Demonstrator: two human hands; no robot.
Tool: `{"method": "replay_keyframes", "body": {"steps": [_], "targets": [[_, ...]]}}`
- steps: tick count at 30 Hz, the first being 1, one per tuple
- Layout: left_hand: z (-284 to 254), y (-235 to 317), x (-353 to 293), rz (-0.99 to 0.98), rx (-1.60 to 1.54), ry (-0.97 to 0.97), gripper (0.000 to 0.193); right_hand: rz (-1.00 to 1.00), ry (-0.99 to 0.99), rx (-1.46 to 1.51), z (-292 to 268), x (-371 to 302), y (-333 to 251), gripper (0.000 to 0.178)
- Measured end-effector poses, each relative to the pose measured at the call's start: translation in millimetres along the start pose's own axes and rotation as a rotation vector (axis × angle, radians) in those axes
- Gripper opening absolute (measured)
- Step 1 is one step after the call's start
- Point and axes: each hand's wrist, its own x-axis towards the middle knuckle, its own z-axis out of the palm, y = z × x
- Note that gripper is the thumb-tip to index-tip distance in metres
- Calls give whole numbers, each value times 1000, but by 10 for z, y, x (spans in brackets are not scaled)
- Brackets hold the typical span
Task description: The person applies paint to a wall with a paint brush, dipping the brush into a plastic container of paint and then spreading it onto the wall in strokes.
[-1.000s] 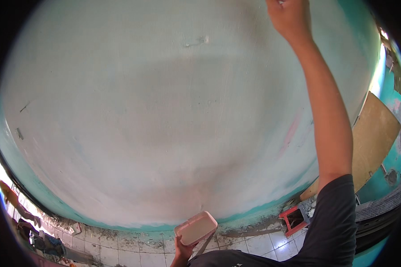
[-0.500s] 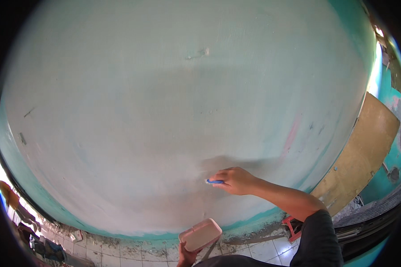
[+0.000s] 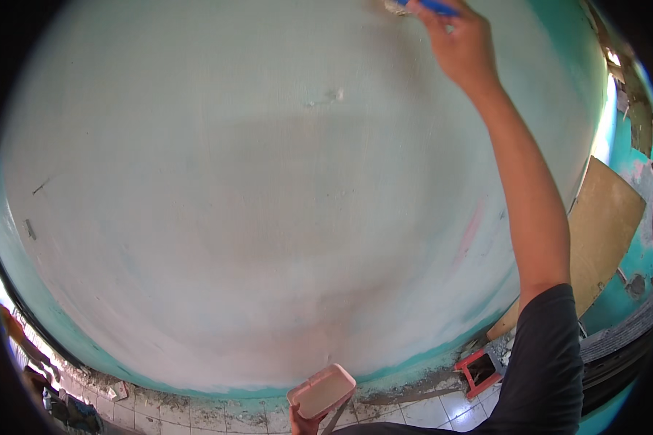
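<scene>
Wide head-mounted fisheye view, forward and down, toward the nearby pale wall [image 3: 268,181] and tiled floor [image 3: 424,413].

Counted: one left hand [image 3: 303,423], one right hand [image 3: 466,52] (two altogether), one brush [image 3: 437,6], one tub [image 3: 309,381]; right, one stool [image 3: 485,388], one board [image 3: 608,217].

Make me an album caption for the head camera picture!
Right hand holds a blue-handled brush high by the wall; left hand holds a pink tub.

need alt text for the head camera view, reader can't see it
A person's right hand, arm stretched upward, holds a blue-handled brush near the top of a broad, pale, patchy wall. Low down, the left hand holds a rectangular pinkish container. White floor tiles show below, a tan board at right.
</scene>
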Motion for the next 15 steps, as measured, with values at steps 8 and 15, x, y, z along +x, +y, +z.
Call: {"method": "replay_keyframes", "body": {"steps": [8, 15], "targets": [[-15, 227, -27, -364, -558, -116, 77, -135, -316, 154, 112, -2539, -1204, 29], [4, 199, -38, -389, -567, -98, 76, 310, -692, 399, -104, -5064, -2900, 25]]}}
